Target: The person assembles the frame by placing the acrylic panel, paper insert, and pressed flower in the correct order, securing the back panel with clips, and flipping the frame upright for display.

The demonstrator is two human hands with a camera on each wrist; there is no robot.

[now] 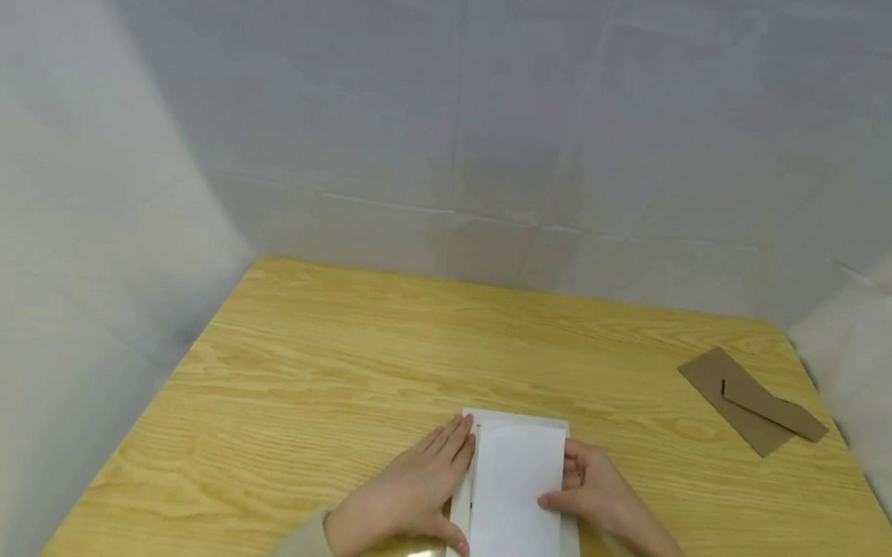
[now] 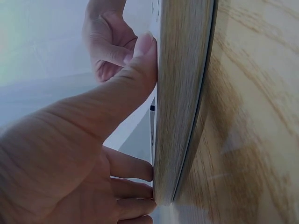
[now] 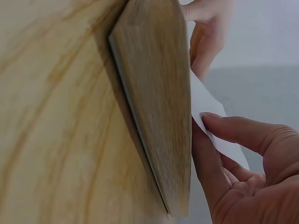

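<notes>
A picture frame [image 1: 571,551] lies on the table with its white back rim up and its wood-grain side [image 3: 161,98] showing in the wrist views. Over its middle is a white sheet of paper [image 1: 517,489]. With thumb and fingers spread fairly straight, my left hand [image 1: 414,495] rests along the frame's left rim. My right hand [image 1: 597,494] pinches the sheet's right edge, thumb on top and fingers beneath. In the right wrist view that edge of the paper [image 3: 212,123] is lifted off the frame. Small dark tabs sit on the rim.
At the table's right side lies a brown backing board [image 1: 719,365] with a folding stand leg [image 1: 780,413] on it. The wood-grain table [image 1: 324,340] meets pale cloth walls [image 1: 497,131] at the back and sides.
</notes>
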